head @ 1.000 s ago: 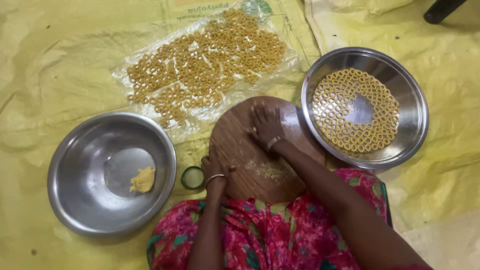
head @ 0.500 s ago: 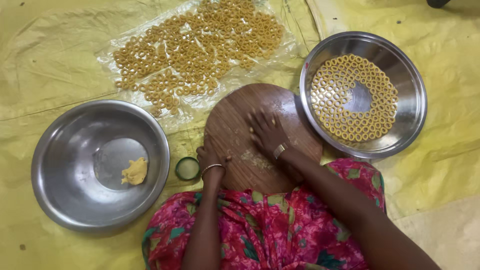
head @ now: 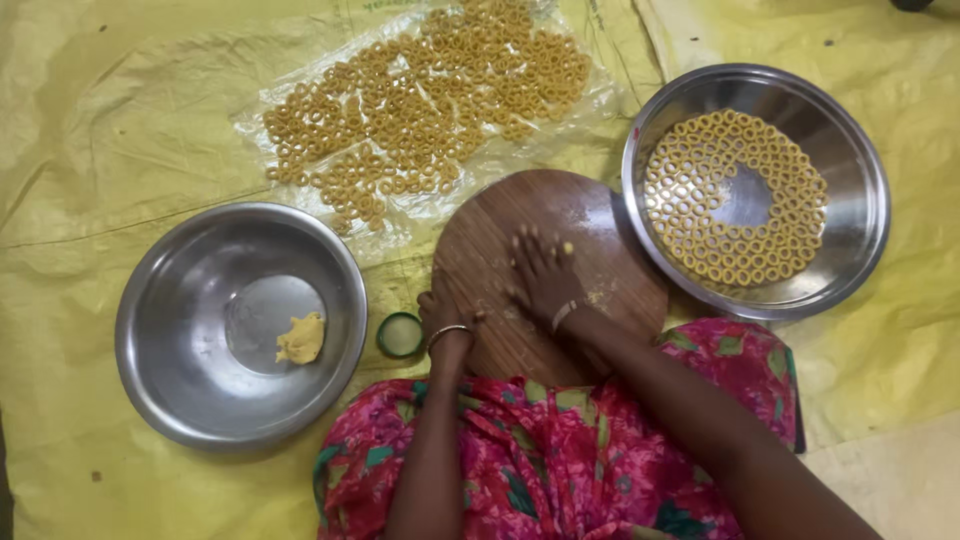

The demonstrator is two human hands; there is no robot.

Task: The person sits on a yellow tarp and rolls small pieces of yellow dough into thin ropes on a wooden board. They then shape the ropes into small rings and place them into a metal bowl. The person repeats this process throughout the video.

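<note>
A round wooden board lies in front of me on the yellow sheet. My right hand is pressed flat on the board, fingers spread, with a small bit of yellow dough by the fingertips. My left hand rests at the board's left edge, fingers curled, beside a small green ring-shaped lid. A steel bowl on the left holds one lump of yellow dough. On the right, a steel plate carries dough rings laid in circles.
A clear plastic sheet at the back is covered with several more dough rings. The yellow ground sheet spreads under everything. My lap in pink floral cloth fills the near edge.
My right hand has slid back and forth on the board, from its far part toward the middle. The view has shifted slightly; bowl and plate stay put.
</note>
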